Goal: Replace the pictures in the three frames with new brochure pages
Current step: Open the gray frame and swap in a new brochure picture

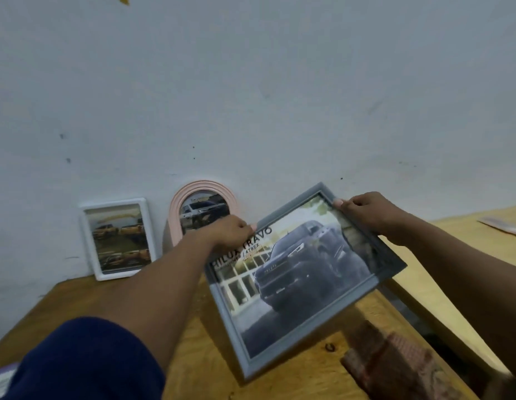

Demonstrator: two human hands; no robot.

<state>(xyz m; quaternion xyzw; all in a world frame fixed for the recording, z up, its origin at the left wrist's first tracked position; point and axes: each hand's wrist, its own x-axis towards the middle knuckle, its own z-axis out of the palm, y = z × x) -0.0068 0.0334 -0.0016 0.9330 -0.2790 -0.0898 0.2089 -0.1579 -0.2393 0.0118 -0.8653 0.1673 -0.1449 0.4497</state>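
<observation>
Grip of left hand [232, 230] and right hand [366, 210] on grey frame [228, 313] holding brochure page [308, 255]; white frame [115, 202], pink frame [175, 217] apparently refilled; 3rd awaits placement.

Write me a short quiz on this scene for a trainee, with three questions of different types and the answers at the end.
1. True or false: the left hand and the right hand both grip the grey frame.
2. How many frames stand against the wall? A one; B two; C three.
3. Fill in: the page in the grey frame shows a dark ____.
Key: 1 true. 2 B, the white frame and the pink frame. 3 vehicle.
</observation>
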